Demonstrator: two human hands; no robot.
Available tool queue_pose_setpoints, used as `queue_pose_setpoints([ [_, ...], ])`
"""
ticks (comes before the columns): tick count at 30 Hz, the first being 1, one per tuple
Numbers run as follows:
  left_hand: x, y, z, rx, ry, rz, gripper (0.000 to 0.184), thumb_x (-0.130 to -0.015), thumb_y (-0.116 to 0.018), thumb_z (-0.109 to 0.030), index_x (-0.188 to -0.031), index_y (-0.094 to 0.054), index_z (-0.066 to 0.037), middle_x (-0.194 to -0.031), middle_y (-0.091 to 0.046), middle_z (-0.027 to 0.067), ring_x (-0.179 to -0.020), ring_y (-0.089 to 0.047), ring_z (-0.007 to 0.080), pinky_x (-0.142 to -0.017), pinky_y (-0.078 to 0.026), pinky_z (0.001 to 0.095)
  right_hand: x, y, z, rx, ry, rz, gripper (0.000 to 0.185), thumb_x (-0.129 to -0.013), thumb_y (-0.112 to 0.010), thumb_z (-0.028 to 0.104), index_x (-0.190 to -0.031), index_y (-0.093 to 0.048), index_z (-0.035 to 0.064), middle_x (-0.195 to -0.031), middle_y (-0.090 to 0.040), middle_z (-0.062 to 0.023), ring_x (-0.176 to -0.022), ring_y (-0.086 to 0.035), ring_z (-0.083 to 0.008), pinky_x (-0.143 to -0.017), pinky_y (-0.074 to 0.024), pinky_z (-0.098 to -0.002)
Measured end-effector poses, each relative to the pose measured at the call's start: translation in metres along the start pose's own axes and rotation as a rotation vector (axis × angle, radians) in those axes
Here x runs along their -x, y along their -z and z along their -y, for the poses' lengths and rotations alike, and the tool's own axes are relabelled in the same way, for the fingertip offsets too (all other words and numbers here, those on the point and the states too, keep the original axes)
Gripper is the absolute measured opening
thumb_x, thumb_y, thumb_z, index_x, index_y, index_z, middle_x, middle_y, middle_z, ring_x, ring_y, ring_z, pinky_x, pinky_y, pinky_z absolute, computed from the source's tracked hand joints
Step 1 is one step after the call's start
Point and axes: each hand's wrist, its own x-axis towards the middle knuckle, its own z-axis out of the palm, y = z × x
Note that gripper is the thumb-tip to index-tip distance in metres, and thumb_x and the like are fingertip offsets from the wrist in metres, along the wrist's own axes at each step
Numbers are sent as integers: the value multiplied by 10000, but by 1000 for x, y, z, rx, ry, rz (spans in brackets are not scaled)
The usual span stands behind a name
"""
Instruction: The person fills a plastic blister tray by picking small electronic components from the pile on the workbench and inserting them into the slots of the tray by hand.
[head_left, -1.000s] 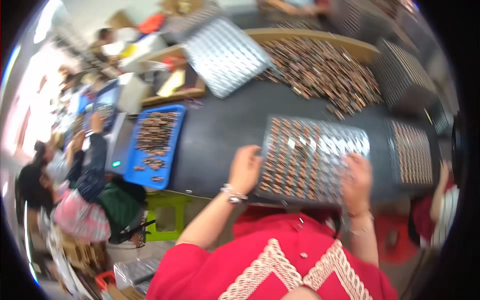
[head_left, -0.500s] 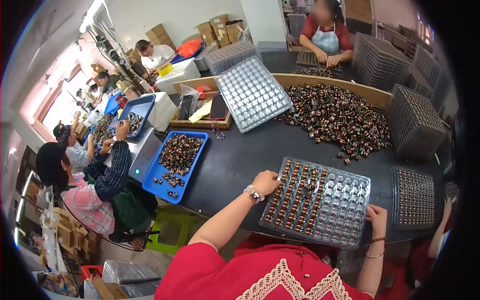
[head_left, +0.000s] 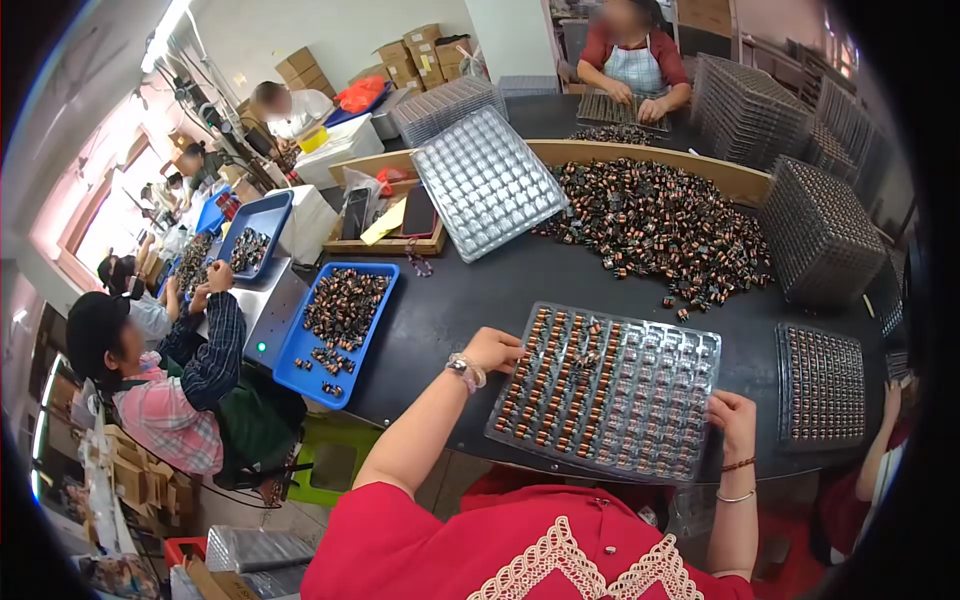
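A clear plastic tray (head_left: 655,415) with rows of pockets lies tilted at the table's front edge. Small copper-and-black coil parts (head_left: 545,375) fill several columns on its left side, and a few lie loose on top. The pockets to the right hold no upright coils that I can make out. My left hand (head_left: 494,350), with a beaded bracelet, pinches the tray's upper left edge. At the right edge, my right hand (head_left: 733,415) grips the rim between thumb and fingers.
Beyond the tray lies a heap of coil parts (head_left: 660,225) against a wooden border. A blue tray (head_left: 290,372) of parts stands left, a silvery pocket tray (head_left: 490,185) behind. At right are a filled tray (head_left: 822,385) and a tray stack (head_left: 825,235). Co-workers sit left and opposite.
The tray and both hands have shifted slightly left and up in the view, while the whole scene has also moved a little left. Both hands keep their hold on the tray.
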Motion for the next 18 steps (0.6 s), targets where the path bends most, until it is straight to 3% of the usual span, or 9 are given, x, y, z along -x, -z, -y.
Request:
queue_pose_setpoints([
  [7,6,24,19,31,34,-22,295,-856,-693,-108,-1099,-633,47,-904,-673,87,-788,-653,145,-690,-572,268,-14,-6,-29,37,5,81,426,-809,-690,13,-1210,-550,-18,-774,-654,-65,-658,-615,-111,-573,-510,-221],
  [9,1,28,25,-11,8,21,262,-854,-700,-118,-1055,-640,38,-913,-671,92,-785,-642,126,-664,-563,258,-16,-2,-25,250,63,109,342,-807,-698,22,-1129,-593,-32,-775,-658,-47,-655,-606,-91,-559,-497,-230],
  [11,14,23,3,-184,8,-27,265,-828,-709,-116,-1016,-633,55,-894,-674,115,-770,-654,189,-652,-541,323,-9,-9,-2,616,156,74,296,-785,-720,56,-1059,-631,-8,-795,-668,-52,-649,-613,-106,-570,-488,-244],
  [13,31,16,-21,-799,-223,-239,297,-810,-706,-152,-1038,-633,23,-977,-674,138,-890,-647,269,-772,-520,390,5,-29,36,1011,364,-26,279,-757,-737,98,-1015,-656,25,-845,-671,-73,-664,-625,-150,-600,-489,-270],
  [14,27,13,-23,-800,-219,-235,297,-810,-706,-152,-1038,-633,23,-977,-674,138,-890,-647,269,-772,-520,390,6,-43,52,1011,358,-24,279,-757,-737,98,-1015,-656,25,-845,-671,-73,-664,-625,-150,-600,-489,-270],
  [16,17,5,-28,-784,-581,-429,297,-790,-697,-122,-1063,-640,-18,-1058,-650,143,-946,-629,284,-835,-498,375,4,-67,72,979,474,11,284,-757,-728,131,-1024,-659,66,-947,-664,-85,-732,-635,-225,-652,-506,-309],
  [17,0,-1,-24,-723,-666,-429,283,-815,-665,-107,-1086,-643,-28,-1084,-635,154,-996,-607,310,-871,-485,382,0,-79,71,967,488,29,284,-757,-728,131,-1024,-659,66,-947,-664,-85,-732,-635,-225,-652,-506,-309],
  [18,2,-18,-43,-700,-650,-364,281,-834,-644,-107,-1104,-643,-31,-1080,-635,162,-1003,-602,327,-894,-473,395,-8,-99,71,974,699,111,270,-766,-718,132,-1022,-658,69,-973,-658,-88,-760,-635,-244,-672,-511,-331],
])
